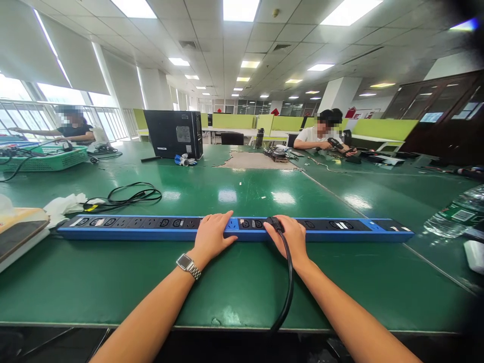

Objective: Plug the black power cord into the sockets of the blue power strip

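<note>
A long blue and black power strip (132, 233) lies across the green table in front of me, rows of sockets facing up. My left hand (214, 233) grips it left of its middle, fingers over the top and thumb along the blue front side. Just right of the middle, my right hand (290, 237) is closed around a black power plug (275, 222) at the sockets. Whether the plug is seated in a socket I cannot tell. Its thick black cable (290, 282) curves down past the table's front edge.
A coiled black cable (130, 196) and crumpled white tissue (68, 207) lie behind the strip's left end. Farther back are a computer tower (172, 133) and a green basket (56, 160). A plastic bottle (459, 212) lies at right. Two people sit across the table.
</note>
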`<state>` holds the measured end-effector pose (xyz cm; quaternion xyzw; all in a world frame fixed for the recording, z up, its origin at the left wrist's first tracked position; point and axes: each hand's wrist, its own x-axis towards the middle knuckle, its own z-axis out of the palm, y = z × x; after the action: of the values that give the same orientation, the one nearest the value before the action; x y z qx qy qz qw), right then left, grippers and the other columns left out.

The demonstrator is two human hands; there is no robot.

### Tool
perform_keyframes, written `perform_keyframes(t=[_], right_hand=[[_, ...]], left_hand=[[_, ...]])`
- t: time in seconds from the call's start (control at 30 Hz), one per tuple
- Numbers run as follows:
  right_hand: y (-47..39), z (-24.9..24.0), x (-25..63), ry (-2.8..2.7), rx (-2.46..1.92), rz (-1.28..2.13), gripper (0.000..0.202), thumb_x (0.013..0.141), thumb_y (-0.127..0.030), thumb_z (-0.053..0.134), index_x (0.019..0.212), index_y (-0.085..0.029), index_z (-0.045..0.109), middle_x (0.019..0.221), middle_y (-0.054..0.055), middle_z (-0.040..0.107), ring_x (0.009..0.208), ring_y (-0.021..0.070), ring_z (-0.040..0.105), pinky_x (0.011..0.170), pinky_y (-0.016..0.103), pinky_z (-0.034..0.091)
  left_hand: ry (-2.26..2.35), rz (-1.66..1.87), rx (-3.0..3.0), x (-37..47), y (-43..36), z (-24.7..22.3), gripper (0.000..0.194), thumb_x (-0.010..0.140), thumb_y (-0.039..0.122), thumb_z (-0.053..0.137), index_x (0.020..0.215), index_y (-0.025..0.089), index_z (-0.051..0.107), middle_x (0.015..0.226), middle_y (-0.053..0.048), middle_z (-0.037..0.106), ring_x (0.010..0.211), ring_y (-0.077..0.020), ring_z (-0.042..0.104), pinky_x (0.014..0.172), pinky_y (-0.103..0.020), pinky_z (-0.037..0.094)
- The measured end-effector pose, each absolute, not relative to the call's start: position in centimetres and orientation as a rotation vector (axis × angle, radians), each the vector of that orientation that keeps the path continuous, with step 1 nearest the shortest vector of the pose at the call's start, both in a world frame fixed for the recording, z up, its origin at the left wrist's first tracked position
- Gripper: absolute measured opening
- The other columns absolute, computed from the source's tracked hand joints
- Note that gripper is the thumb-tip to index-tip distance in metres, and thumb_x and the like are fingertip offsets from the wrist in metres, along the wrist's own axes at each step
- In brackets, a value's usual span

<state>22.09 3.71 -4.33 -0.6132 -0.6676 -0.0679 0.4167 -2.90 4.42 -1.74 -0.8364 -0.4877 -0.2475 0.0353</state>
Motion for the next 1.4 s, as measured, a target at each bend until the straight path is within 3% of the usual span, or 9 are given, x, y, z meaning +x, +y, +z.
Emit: perform_keyframes(t=[0.3, 0.47, 0.57, 0.7, 0.8, 0.9, 1.07, 1.4], right_hand=[[4.6, -3.8, 21.8, -1.497, -1.571, -0.012, 0.046, 0.074, -0.065, 0.057, 0.081, -0.021, 0.067, 0.087, 0.009, 0.072, 0.085, 0.0277, 0.062, 0.088, 0.045, 0.040], [4.3, -2.8, 21.7, -1.091, -1.440, 0.292, 0.043, 0.074, -0.063, 0.058, 0.071, -0.021, 0.062, 0.066, 0.002, 0.065, 0.062, 0.0182, 0.055, 0.063, 0.030, 0.042], [3.4, -1.8, 21.2, -1.089, -1.429, 0.339, 0.041, 0.077, -0.061, 0.059, 0.072, -0.021, 0.063, 0.070, 0.001, 0.065, 0.065, 0.0174, 0.054, 0.064, 0.029, 0.041], [2.6, -1.0, 20.7, -1.173, -1.481, 0.318, 0.050, 0.084, -0.066, 0.045, 0.064, -0.022, 0.057, 0.067, 0.002, 0.063, 0.064, 0.0181, 0.051, 0.065, 0.030, 0.039], [2.8, -1.2, 20.7, -1.184, -1.513, 0.277, 0.052, 0.087, -0.066, 0.039, 0.069, -0.022, 0.061, 0.075, 0.005, 0.067, 0.072, 0.0210, 0.056, 0.072, 0.032, 0.041], [3.2, -1.7, 21.0, -1.243, -1.549, 0.183, 0.049, 0.087, -0.062, 0.041, 0.078, -0.022, 0.067, 0.091, 0.008, 0.072, 0.087, 0.0251, 0.061, 0.083, 0.035, 0.042], [3.7, -2.7, 21.7, -1.405, -1.640, 0.022, 0.048, 0.091, -0.057, 0.039, 0.082, -0.023, 0.072, 0.097, 0.008, 0.073, 0.095, 0.0267, 0.060, 0.090, 0.039, 0.038], [4.4, -3.5, 21.8, -1.480, -1.559, -0.190, 0.038, 0.088, -0.053, 0.051, 0.101, -0.021, 0.068, 0.106, 0.009, 0.070, 0.100, 0.0274, 0.057, 0.087, 0.040, 0.040]], left_hand=[[-1.496, -0.780, -2.565, -3.0, 4.5, -1.9, 0.070, 0.079, 0.041, 0.072, 0.140, 0.025, 0.043, 0.127, -0.008, 0.064, 0.119, -0.0264, 0.057, 0.106, -0.044, 0.040], [-1.488, -0.769, -2.567, -3.0, 4.6, -2.0, 0.069, 0.079, 0.042, 0.071, 0.139, 0.024, 0.044, 0.126, -0.008, 0.064, 0.118, -0.0263, 0.057, 0.105, -0.043, 0.040], [-1.495, -0.769, -2.568, -3.0, 4.5, -1.9, 0.068, 0.079, 0.042, 0.071, 0.139, 0.025, 0.044, 0.126, -0.008, 0.064, 0.118, -0.0263, 0.058, 0.105, -0.043, 0.040], [-1.498, -0.771, -2.558, -3.0, 4.4, -1.9, 0.068, 0.080, 0.041, 0.071, 0.139, 0.023, 0.044, 0.127, -0.009, 0.064, 0.118, -0.0265, 0.057, 0.106, -0.043, 0.040], [-1.496, -0.769, -2.567, -3.0, 4.4, -1.9, 0.067, 0.080, 0.041, 0.071, 0.139, 0.024, 0.045, 0.127, -0.008, 0.064, 0.118, -0.0263, 0.058, 0.105, -0.043, 0.040], [-1.493, -0.772, -2.572, -3.0, 4.4, -1.9, 0.066, 0.080, 0.041, 0.071, 0.139, 0.023, 0.045, 0.127, -0.008, 0.064, 0.118, -0.0262, 0.058, 0.106, -0.043, 0.040], [-1.477, -0.780, -2.577, -3.0, 4.5, -1.9, 0.066, 0.080, 0.040, 0.071, 0.138, 0.023, 0.046, 0.128, -0.008, 0.064, 0.119, -0.0257, 0.057, 0.106, -0.043, 0.039], [-1.454, -0.804, -2.588, -3.1, 4.4, -1.9, 0.060, 0.080, 0.038, 0.072, 0.134, 0.023, 0.050, 0.130, -0.007, 0.064, 0.120, -0.0258, 0.057, 0.106, -0.044, 0.040]])
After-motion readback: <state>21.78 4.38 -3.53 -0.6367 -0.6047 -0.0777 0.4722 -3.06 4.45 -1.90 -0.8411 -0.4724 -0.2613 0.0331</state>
